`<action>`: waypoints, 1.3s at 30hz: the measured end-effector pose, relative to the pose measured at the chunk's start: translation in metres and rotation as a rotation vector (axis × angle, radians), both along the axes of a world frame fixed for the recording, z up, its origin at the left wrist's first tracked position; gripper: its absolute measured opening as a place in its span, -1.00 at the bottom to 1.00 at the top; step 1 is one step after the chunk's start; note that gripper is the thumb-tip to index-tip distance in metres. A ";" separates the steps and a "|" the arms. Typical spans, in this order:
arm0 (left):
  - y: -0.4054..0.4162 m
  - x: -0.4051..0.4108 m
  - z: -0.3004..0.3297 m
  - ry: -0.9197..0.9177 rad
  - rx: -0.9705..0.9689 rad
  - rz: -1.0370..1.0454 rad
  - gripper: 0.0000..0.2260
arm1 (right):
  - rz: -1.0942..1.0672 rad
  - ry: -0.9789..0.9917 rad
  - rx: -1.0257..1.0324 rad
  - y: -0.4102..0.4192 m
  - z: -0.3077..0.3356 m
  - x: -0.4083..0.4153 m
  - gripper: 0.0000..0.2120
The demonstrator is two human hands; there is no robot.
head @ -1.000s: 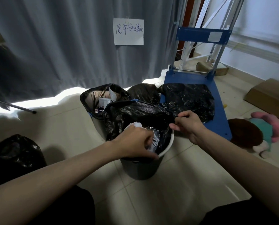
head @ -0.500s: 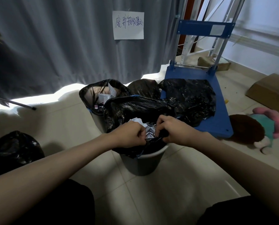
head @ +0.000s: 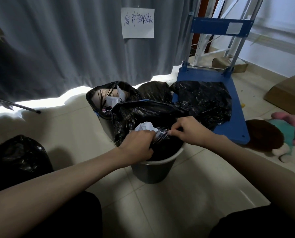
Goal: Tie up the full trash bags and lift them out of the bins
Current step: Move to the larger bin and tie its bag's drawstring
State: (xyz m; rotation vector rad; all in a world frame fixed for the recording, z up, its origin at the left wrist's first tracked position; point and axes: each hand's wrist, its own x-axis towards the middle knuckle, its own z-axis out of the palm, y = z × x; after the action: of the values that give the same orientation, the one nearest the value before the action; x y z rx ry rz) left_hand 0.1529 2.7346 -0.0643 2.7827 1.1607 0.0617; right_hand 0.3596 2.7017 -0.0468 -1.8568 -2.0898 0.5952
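Both hands are at the mouth of the near bin (head: 153, 170), a grey bucket w/ a pale rim, standing on the tile floor (head: 186, 194). The left hand (head: 138, 145) has its fingers curled down into the black trash bag (head: 143, 115) at the near-left edge of the bin and grips the plastic there. The right hand (head: 189, 130) pinches the bag edge betw. thumb and fingers, just beside the left hand, the two almost touching. The bag is in the bin; its far side stands up high above the rim, its near side is pulled low, and crumpled white paper (head: 145, 127) shows in the opening. Bins: 2 visible. The second bin (head: 105, 121) is directly behind-left, touching the first; its own black bag (head: 93, 97) is open and full of paper scraps. Further bags: 1 rounded bag (head: 153, 91) behind the two bins, 1 bag (head: 207, 98) lying flat on the blue cart (head: 236, 124) at right, 1 full bag (head: 18, 158) on the floor at left, well apart. Open room: the tiles in front of the bin and to its left are free; at right the cart deck edge is near the bin, and a plush toy (head: 280, 134) lies beyond the cart corner. A grey curtain (head: 57, 45) w/ 1 paper sign (head: 137, 22) closes the back. Cardboard boxes: 1 flat box (head: 287, 95) at far right; a smaller one (head: 229, 65) behind the cart.
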 end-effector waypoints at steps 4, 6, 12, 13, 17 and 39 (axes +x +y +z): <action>0.007 -0.006 0.008 0.072 -0.010 0.046 -0.85 | -0.102 -0.173 -0.088 0.002 0.003 0.015 -0.76; 0.011 -0.010 0.015 0.054 -0.016 0.083 -0.88 | -0.108 -0.298 -0.095 -0.001 0.005 0.016 -0.87; 0.020 -0.016 0.027 -0.157 -0.053 0.021 -0.92 | 0.084 -0.142 0.000 -0.004 0.003 -0.019 -0.69; 0.020 -0.017 0.027 -0.190 -0.071 -0.021 -0.89 | 0.102 -0.126 -0.011 -0.003 0.000 -0.024 -0.81; 0.017 -0.019 0.030 -0.324 -0.241 -0.180 -0.87 | 0.103 -0.009 -0.075 -0.001 0.004 -0.026 -0.81; 0.054 -0.068 0.033 -0.129 0.132 -0.228 -0.94 | 0.031 0.098 -0.273 0.001 0.003 -0.002 -0.82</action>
State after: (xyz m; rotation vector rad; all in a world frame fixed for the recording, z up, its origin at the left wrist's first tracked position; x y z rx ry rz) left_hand 0.0852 2.7889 -0.0313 2.9540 0.8330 0.3010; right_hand 0.3581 2.7026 -0.0434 -1.8923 -2.0625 1.0027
